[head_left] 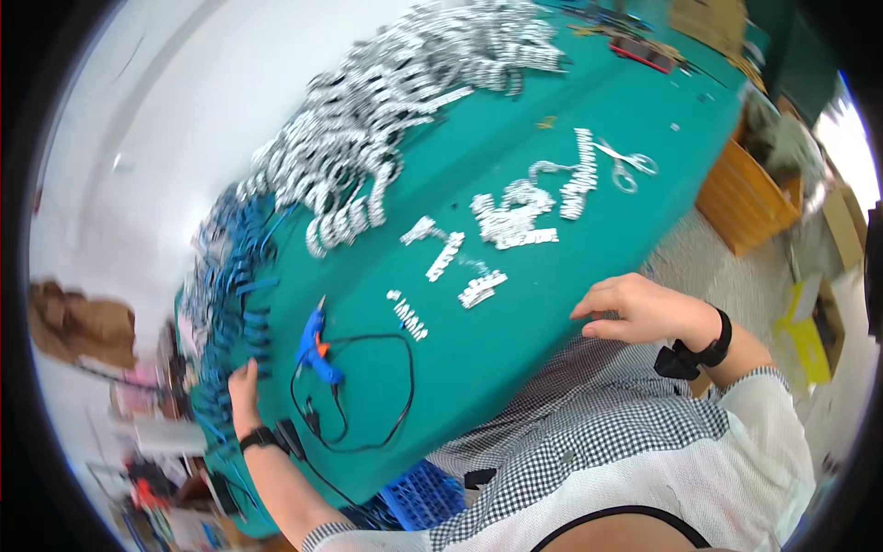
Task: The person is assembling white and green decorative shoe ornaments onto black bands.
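Observation:
At the left edge of the table, my left hand [244, 394] is at a row of blue coiled strips [246, 267]. Its fingers are blurred and partly lost against the blue, so whether they grip a strip is unclear. My right hand [622, 307] hovers by the near table edge with fingers stretched out and nothing in them. Between the hands lies a blue glue gun [315, 342] with an orange trigger and a looped black cord [405, 386]. Small white pieces [407, 316] lie beside it, and more white strips [515, 216] are heaped farther right.
A large pile of white and black coiled strips [368, 120] covers the far left of the green table [552, 304]. Scissors [627, 166] and a red-edged phone [642, 53] lie to the right. An orange crate [745, 198] and a blue basket [423, 497] stand below table height.

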